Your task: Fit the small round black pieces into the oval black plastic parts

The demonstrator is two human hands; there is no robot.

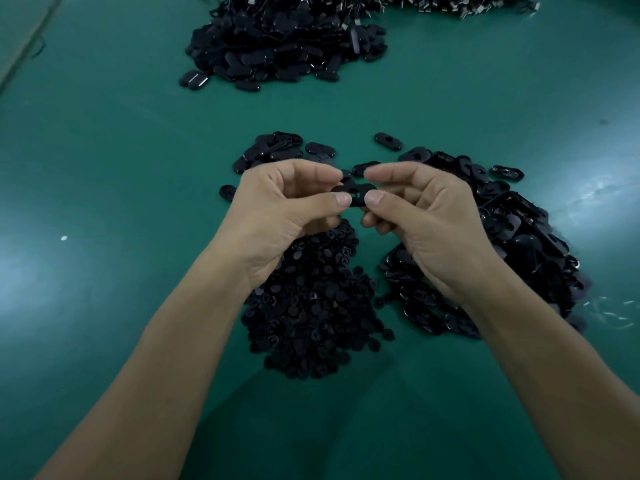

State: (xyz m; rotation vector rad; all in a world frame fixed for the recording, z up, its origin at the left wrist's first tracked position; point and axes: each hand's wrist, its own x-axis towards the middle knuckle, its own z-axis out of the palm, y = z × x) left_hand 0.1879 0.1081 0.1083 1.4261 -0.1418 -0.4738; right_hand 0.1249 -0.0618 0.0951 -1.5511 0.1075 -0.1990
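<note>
Pinching one oval part [354, 196] between thumbs and forefingers, I have my left hand [291, 206] closed on its left end and my right hand [426, 216] closed on its right end, above the worktop [121, 168].

My worry is uneven thumb pressure. That could seat a round piece crooked, or flick the part out of my grip into the pile of small round pieces [311, 306] right underneath. Black on black, it would be slow to find there.

I can't tell whether a round piece already sits in the opening, because my thumbs cover both ends and the middle is dark. My curled fingers hide whatever else I may be holding.

My right wrist covers part of the pile of oval parts [519, 244]. A few loose ovals [273, 150] lie behind my knuckles. The far heap [284, 46] is cut off at the top edge, and the pale glints in it are too small to make out.
</note>
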